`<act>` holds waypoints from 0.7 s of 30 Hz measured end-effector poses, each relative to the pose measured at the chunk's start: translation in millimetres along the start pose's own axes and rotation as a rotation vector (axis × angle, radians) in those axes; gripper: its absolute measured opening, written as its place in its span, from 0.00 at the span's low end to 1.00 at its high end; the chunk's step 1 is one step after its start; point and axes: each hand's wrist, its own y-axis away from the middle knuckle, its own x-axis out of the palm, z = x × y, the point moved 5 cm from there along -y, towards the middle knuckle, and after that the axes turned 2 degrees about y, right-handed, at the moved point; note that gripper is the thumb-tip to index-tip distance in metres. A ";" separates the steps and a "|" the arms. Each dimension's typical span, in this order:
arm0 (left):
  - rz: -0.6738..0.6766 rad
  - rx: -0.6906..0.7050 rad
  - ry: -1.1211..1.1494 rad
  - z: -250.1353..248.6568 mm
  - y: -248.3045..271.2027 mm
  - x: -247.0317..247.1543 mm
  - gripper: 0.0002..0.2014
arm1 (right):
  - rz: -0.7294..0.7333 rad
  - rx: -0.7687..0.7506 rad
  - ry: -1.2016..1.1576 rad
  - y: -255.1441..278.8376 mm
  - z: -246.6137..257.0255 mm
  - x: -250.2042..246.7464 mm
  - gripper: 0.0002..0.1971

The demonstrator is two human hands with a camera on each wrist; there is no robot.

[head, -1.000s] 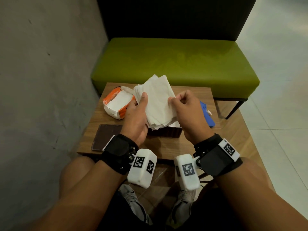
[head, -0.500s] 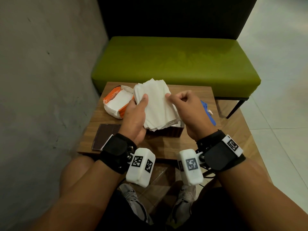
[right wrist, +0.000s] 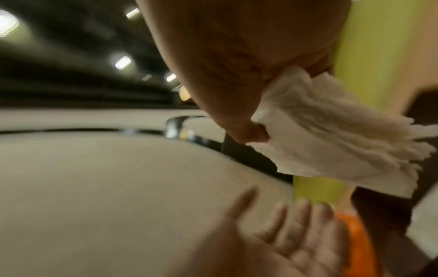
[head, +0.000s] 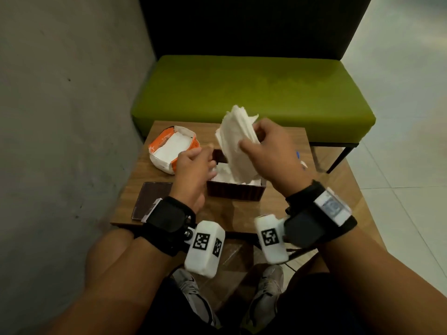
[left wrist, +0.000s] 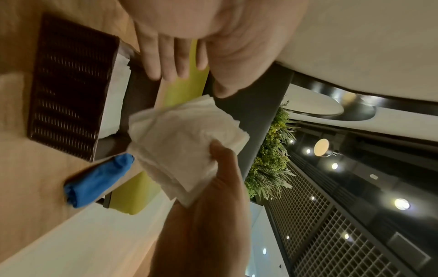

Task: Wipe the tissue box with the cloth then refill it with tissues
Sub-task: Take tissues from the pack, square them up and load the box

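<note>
A green bench stands behind the wooden desk (grey wall at left); a dark flat wallet-like thing lies near the desk's front left corner.

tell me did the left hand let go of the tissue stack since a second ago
Yes. The left hand has dropped off the tissue stack to the tissue box edge, open; only the right hand holds the stack.

The right hand was raised at about one o'clock from the left hand, its thumb and curled fingers pinching a thick stack of white paper tissues that hung down and leftward. The left hand lay lower, palm open, fingers straight and slightly spread, holding nothing. Both bare forearms reached forward from six o'clock, each wrist wrapped in a black strap carrying a white block-shaped camera unit.
</note>
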 end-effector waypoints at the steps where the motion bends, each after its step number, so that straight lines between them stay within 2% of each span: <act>1: 0.071 -0.014 0.052 -2.8 5.4 6.8 0.16 | -0.008 -0.153 0.128 3.0 9.9 3.1 0.06; 4: 0.288 -0.103 0.330 -9.4 19.1 26.5 0.29 | 0.117 -0.504 0.520 20.3 30.1 31.0 0.08; 6: 0.346 -0.143 0.415 -7.4 17.7 26.9 0.33 | 0.162 -0.616 0.695 33.2 32.0 43.0 0.12; 7: 0.346 -0.157 0.423 -4.7 14.6 23.8 0.32 | 0.167 -0.628 0.696 36.7 31.3 42.1 0.13; 10: 0.312 -0.167 0.434 4.7 4.6 11.3 0.28 | 0.128 -0.545 0.413 36.3 24.3 20.9 0.10; 12: 0.314 -0.176 0.456 8.9 0.6 7.5 0.28 | -0.006 -0.440 0.247 30.2 20.7 -1.2 0.06; 14: 0.291 -0.187 0.445 12.9 -2.0 4.2 0.29 | -0.110 -0.299 0.180 22.4 17.4 -19.3 0.06; 17: 0.265 -0.145 0.387 12.6 -0.6 4.9 0.28 | -0.036 -0.127 0.114 13.5 13.4 -22.8 0.14; 19: 0.262 -0.097 0.322 10.8 3.2 8.3 0.25 | 0.060 -0.106 0.095 10.0 15.7 -13.7 0.20; 21: 0.239 -0.062 0.278 10.7 5.6 10.2 0.24 | 0.135 -0.140 0.147 6.8 18.2 -1.7 0.20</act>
